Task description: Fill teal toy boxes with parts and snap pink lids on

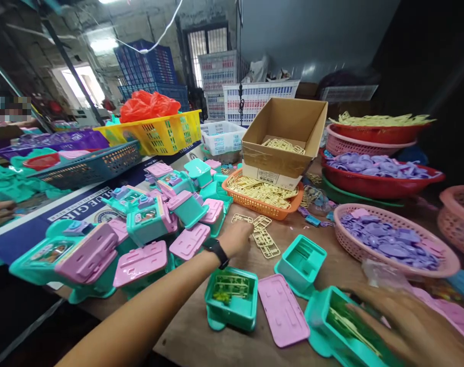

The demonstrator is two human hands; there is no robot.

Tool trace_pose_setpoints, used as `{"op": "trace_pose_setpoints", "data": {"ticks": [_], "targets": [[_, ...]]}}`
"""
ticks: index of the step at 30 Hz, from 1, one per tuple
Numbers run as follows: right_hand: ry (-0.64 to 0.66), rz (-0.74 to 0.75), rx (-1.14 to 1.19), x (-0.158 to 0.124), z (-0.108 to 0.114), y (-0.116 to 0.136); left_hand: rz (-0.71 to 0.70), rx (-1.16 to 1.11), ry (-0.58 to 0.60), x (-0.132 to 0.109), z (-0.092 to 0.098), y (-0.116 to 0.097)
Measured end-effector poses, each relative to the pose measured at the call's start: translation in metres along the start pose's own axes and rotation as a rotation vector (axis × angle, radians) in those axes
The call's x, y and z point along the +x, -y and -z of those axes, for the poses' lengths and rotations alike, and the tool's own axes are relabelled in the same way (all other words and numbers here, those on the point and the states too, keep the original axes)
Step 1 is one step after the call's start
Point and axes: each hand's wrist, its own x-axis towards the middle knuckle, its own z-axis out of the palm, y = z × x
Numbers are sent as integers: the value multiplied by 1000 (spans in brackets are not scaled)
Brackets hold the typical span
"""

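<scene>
Brown desk, cluttered: left hand at flat cream frames, right hand well apart, blurred over an open teal box; whether either grips, I cannot tell

L. forearm is extended from the bottom edge, L. of centre, up to mid-view. L. hand is held low, back turned up, fingers bent down, w/ fingertips hidden. R. hand is seen at lower R., back up, fingers pointed L.; due to motion blur, its grip can't be judged w/ certainty.
</scene>
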Motion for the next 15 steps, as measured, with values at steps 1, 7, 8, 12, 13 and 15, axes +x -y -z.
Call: {"op": "trace_pose_setpoints", "data": {"ticks": [1,7,8,12,13,15], "targets": [[8,-11,0,9,5,-1,10,4,9,13,-6,5],[124,-45,12,90,42,14,109,25,3,70,-33,9],[166,-25,13,108,43,19,130,23,0,75,-35,8],[241,121,-50,190,21,35,164,21,-5,84,-38,4],[271,160,-95,211,11,40,149,27,-7,83,-38,3],[302,210,-197,252,-13,49,87,45,-19,79,-39,2]]}}
